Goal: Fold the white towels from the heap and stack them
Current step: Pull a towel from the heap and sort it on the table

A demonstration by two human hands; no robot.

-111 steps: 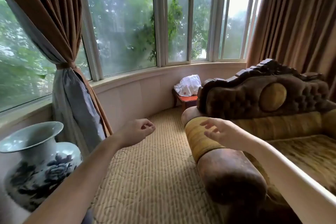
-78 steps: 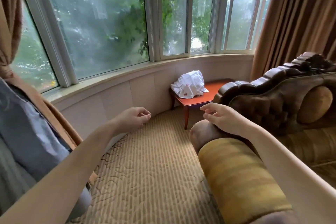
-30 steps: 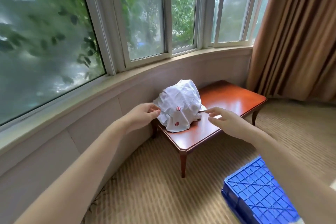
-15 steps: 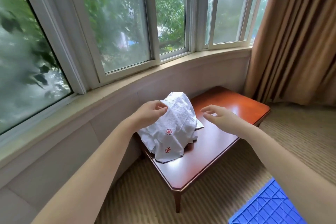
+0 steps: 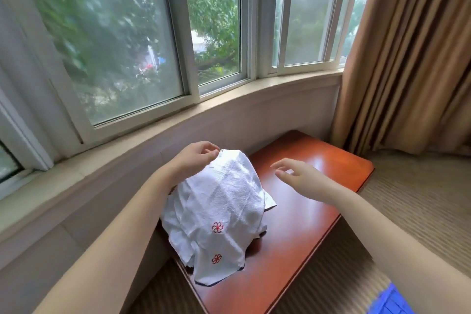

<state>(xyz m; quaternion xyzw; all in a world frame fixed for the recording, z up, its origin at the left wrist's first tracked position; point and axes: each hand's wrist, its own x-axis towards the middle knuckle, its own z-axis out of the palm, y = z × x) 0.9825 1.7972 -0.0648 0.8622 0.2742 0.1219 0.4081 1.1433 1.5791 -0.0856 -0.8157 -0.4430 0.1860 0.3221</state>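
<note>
A heap of white towels (image 5: 221, 211) with small red flower embroidery sits on the left half of a low red-brown wooden table (image 5: 305, 224). My left hand (image 5: 196, 160) pinches the topmost towel at its far upper edge. My right hand (image 5: 298, 176) hovers over the bare tabletop just right of the heap, its fingers spread and relaxed and holding nothing.
The table stands against a curved wall under a bay window (image 5: 153, 46). A brown curtain (image 5: 407, 58) hangs at the right. Part of a blue plastic crate (image 5: 387, 301) lies on the beige carpet (image 5: 420, 211) at the bottom right.
I have walked from the sofa up to the table. My left hand has reached the top of the heap and taken hold of the top towel; my right hand stays empty beside it.
</note>
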